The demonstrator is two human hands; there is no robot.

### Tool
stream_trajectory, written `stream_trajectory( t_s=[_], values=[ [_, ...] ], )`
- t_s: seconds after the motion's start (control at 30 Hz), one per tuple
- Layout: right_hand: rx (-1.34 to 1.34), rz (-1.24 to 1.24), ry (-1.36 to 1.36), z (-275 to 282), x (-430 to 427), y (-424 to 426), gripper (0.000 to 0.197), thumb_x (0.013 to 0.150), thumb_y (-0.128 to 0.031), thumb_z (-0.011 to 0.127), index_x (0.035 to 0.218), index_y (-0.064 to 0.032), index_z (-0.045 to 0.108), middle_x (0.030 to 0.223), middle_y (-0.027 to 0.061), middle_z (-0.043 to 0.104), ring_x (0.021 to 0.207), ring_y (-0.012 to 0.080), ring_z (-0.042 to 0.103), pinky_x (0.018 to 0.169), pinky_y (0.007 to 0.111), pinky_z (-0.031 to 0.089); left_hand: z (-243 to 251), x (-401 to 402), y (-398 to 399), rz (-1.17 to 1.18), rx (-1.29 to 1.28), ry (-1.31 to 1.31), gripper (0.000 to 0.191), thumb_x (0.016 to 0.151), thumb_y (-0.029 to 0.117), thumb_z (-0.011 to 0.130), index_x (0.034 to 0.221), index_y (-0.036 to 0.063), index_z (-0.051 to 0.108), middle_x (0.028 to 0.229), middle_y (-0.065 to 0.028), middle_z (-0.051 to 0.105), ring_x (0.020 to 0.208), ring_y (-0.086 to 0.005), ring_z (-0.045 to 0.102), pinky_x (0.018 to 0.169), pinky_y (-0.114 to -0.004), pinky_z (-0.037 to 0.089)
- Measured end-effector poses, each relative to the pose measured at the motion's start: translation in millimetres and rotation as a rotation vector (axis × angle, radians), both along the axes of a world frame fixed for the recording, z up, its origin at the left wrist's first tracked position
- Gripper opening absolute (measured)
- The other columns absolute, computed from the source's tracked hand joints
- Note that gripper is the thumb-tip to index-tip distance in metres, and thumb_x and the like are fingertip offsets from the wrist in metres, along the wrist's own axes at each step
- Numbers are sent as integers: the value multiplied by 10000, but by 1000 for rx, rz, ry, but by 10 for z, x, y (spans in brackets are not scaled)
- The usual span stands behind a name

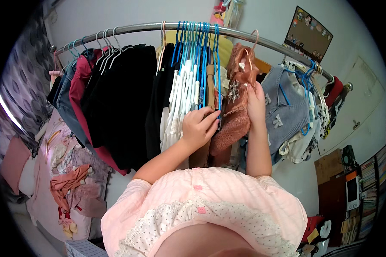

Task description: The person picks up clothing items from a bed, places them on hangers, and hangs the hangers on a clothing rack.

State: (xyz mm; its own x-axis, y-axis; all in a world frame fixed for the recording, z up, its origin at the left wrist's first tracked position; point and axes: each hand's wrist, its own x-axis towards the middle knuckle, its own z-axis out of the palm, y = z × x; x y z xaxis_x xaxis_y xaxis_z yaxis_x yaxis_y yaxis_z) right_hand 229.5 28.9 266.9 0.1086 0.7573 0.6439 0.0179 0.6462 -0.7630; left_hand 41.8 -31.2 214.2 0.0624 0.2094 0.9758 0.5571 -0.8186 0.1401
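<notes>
A metal clothes rail (135,29) spans the view, hung with garments. My right hand (256,101) grips the side of a rusty-pink textured garment (236,125) with a beaded ornament, which hangs on a pink hanger (255,38). My left hand (201,123) is at the blue hangers (219,74), its fingers bent near the lower end of one; whether it grips anything is unclear. White garments (180,99) and a brown garment (210,85) hang beside it. Black garments (122,96) hang further left. A grey-blue knitted vest with bows (288,106) hangs right of my right hand.
At the left, a bed with a pink cover (41,205) holds loose clothes, among them a coral garment (69,183). A cardboard box (328,167) and shelves of books (368,192) stand at the right, near a white door (353,102). A dark-framed board hangs on the wall (308,33).
</notes>
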Motion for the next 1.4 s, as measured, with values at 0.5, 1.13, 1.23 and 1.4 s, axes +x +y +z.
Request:
stream_trajectory(
  t_s=[0.5,1.13,1.23,1.4],
  values=[
    [-193,100,105,-6,-201,381,382,846,-131,542,1166,1,382,971,59,516,839,118,502,754,237,413,25,4,-103,38,-17,126,295,648,109,648,939,79,613,897,-64,519,786,-229,523,641,-358,383],
    [24,-110,-629,113,-922,-399,708,813,-203,543,1326,76,144,1375,296,144,1304,362,133,1036,353,186,-141,-664,-333,514,-243,-44,419,710,183,592,1107,70,522,1291,-180,346,1181,-367,327,966,-459,234],
    [-68,132,-303,210,-954,-177,664,791,-121,578,1315,35,202,1275,220,359,1168,287,384,940,328,330,-95,-710,-221,499,-311,-9,489,705,226,617,1154,81,487,1310,-186,319,1181,-368,327,952,-452,277],
    [-255,361,23,111,-1041,-2,599,759,-13,590,1266,-14,271,1119,121,492,978,195,512,816,303,426,-13,-770,-53,397,-430,-77,637,666,264,666,1231,104,419,1302,-196,338,1084,-358,448,860,-409,405]
  ],
)
